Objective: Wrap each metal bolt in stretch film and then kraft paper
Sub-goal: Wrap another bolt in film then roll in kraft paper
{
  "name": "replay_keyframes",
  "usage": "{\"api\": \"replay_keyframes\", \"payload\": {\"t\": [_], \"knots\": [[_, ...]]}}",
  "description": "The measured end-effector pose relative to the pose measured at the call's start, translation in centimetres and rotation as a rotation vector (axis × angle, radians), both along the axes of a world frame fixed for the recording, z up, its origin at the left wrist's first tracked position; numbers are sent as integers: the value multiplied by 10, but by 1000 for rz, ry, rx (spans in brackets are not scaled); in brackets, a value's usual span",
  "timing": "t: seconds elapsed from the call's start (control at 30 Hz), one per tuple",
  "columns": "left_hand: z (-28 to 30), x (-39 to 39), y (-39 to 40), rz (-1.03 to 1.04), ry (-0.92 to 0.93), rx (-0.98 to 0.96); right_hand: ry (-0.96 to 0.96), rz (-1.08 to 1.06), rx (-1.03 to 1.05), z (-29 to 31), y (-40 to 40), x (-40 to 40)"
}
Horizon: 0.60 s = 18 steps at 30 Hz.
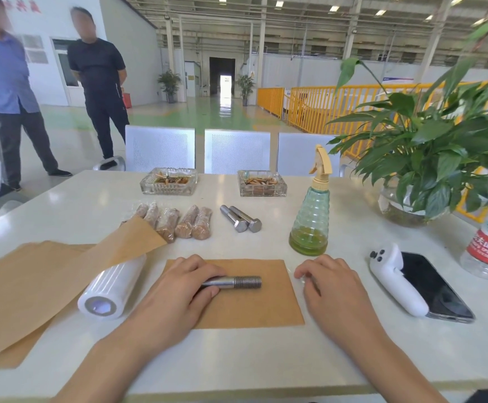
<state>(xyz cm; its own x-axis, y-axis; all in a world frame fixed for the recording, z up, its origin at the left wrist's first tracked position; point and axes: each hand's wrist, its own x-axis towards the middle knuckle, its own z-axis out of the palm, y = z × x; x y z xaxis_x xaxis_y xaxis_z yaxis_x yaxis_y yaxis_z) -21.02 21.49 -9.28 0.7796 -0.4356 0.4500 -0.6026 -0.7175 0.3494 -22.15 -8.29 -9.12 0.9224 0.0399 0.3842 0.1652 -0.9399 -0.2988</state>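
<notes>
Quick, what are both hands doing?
Left hand: grips the bolt on kraft paper.
Right hand: rests on the table, holding nothing.

film roll (111, 289) crowds left; spray bottle (311, 216) blocks right-rear.

Left hand (178, 282) gripping a bare bolt (234, 282) on a kraft paper sheet (254, 303); right hand (328, 279) resting, fingers curled, on the tabletop (266, 353); stretch film roll (111, 289) beside.

brown kraft paper (245, 303), grey bolt (237, 282), perhaps greenish bottle (311, 219)
</notes>
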Motion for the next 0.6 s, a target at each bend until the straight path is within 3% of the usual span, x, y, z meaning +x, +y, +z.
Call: {"api": "replay_keyframes", "payload": {"t": [0.2,0.4,0.6], "knots": [[-1,0,1,3,47,-42,-7,6,3,-1,0,1],[-2,0,3,14,91,-84,-174,-98,515,22,-5,16],[0,2,4,8,96,-103,-70,-120,780,82,-5,68]]}}
